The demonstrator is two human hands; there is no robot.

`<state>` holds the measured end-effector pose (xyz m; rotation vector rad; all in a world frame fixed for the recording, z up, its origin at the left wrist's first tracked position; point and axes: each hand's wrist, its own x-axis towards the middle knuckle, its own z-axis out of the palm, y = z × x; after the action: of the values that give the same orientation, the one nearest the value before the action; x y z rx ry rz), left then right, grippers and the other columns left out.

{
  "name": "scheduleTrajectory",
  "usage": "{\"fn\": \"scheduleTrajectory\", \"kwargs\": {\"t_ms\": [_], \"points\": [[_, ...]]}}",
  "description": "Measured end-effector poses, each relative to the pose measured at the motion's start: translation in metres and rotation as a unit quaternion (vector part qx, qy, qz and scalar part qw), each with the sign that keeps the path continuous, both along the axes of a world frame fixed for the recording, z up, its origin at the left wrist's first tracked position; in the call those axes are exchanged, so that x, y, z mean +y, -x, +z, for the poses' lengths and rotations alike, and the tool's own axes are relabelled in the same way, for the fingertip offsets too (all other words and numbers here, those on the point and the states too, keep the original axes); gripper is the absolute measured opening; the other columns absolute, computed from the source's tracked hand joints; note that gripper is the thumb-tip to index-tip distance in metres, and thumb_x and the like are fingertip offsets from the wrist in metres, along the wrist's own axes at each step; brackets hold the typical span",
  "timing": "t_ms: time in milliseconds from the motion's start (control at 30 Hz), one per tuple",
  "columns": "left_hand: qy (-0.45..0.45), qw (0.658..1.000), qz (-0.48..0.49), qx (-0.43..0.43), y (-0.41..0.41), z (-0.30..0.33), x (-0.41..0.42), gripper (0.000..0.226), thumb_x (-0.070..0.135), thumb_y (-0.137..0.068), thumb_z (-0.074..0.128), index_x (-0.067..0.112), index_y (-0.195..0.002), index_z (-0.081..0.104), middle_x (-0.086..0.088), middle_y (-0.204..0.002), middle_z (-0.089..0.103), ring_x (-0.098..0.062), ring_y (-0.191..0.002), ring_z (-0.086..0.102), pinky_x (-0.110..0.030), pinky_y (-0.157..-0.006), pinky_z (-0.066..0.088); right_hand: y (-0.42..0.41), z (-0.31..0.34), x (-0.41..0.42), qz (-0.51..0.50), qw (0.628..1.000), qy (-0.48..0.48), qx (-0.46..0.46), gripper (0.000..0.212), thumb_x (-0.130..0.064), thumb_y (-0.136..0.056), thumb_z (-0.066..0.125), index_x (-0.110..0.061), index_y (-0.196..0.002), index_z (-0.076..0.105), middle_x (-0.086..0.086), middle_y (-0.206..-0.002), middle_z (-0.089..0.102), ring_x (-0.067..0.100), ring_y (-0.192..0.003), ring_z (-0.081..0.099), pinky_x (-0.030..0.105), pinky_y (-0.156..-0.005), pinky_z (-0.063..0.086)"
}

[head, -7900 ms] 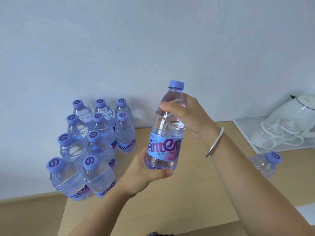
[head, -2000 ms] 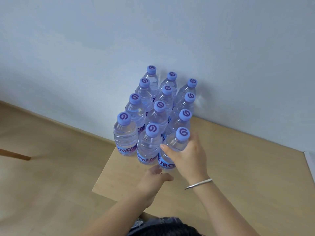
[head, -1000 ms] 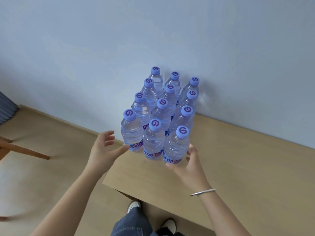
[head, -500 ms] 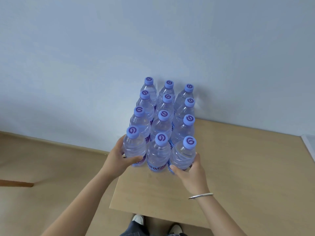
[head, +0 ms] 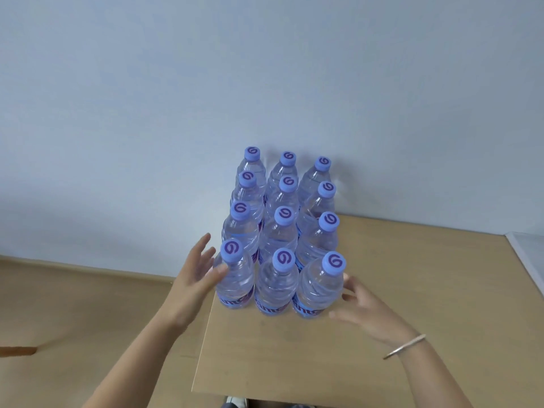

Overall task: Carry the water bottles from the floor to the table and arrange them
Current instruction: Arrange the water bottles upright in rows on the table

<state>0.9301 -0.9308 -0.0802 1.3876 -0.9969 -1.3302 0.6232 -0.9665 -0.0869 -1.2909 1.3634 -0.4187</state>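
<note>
Twelve bottles (head: 278,240) are standing upright on the table (head: 382,290) in a tidy three-by-four block against the wall; the left hand (head: 195,275) and right hand (head: 363,310) are flanking the front row, fingers spread, gripping nothing, so arranging looks nearly done

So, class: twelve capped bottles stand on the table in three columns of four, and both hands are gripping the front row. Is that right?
Not quite. The head view shows the left hand and right hand open beside the front row, gripping nothing. The twelve bottles on the table are right.
</note>
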Motion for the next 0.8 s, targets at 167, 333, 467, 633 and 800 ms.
{"fn": "scheduleTrajectory", "kwargs": {"t_ms": [167, 333, 467, 633, 800], "points": [[-0.048, 0.997, 0.001, -0.065, -0.017, 0.027, -0.052, 0.054, 0.029, -0.075, 0.072, 0.041, -0.123, 0.050, -0.004, -0.128, 0.055, -0.013, -0.124, 0.048, -0.032, -0.088, 0.042, 0.006, 0.027, -0.042, -0.128, 0.991, 0.024, -0.035, 0.060, -0.002, -0.084, 0.057, -0.036, -0.130, 0.040, 0.000, -0.128, 0.045, 0.017, -0.102, 0.055, 0.038, -0.082, 0.049], [-0.139, 0.980, -0.079, -0.120, -0.012, 0.029, -0.082, 0.072, 0.020, -0.068, 0.080, 0.031, -0.132, 0.048, 0.000, -0.097, 0.073, -0.018, -0.091, 0.067, -0.037, -0.077, 0.055, -0.014, 0.025, -0.062, -0.073, 0.995, -0.013, -0.069, 0.051, -0.010, -0.068, 0.066, -0.034, -0.111, 0.052, 0.009, -0.115, 0.053, 0.012, -0.099, 0.053, 0.021, -0.052, 0.049], [-0.138, 0.979, -0.081, -0.126, -0.011, 0.021, -0.089, 0.050, 0.020, -0.070, 0.079, 0.032, -0.115, 0.060, 0.007, -0.079, 0.075, -0.005, -0.068, 0.070, -0.019, -0.055, 0.052, -0.011, 0.017, -0.069, -0.062, 0.988, -0.050, -0.130, 0.064, -0.027, -0.040, 0.072, -0.022, -0.103, 0.059, 0.006, -0.089, 0.066, 0.003, -0.058, 0.061, 0.015, -0.042, 0.043], [-0.147, 0.979, -0.089, -0.110, -0.012, 0.022, -0.090, 0.042, 0.016, -0.070, 0.080, 0.035, -0.104, 0.063, 0.007, -0.077, 0.075, -0.005, -0.066, 0.070, -0.015, -0.051, 0.050, -0.011, 0.008, -0.072, -0.061, 0.981, -0.042, -0.179, 0.061, -0.023, -0.040, 0.070, -0.014, -0.098, 0.057, -0.004, -0.068, 0.071, 0.001, -0.041, 0.052, 0.011, -0.036, 0.036], [-0.147, 0.978, -0.099, -0.110, -0.014, 0.023, -0.091, 0.041, 0.014, -0.070, 0.080, 0.034, -0.103, 0.065, 0.007, -0.075, 0.074, -0.006, -0.064, 0.069, -0.016, -0.050, 0.050, -0.010, 0.006, -0.073, -0.074, 0.976, -0.057, -0.196, 0.057, -0.023, -0.040, 0.074, -0.013, -0.094, 0.059, -0.001, -0.076, 0.070, 0.003, -0.051, 0.061, 0.012, -0.040, 0.042]]}}
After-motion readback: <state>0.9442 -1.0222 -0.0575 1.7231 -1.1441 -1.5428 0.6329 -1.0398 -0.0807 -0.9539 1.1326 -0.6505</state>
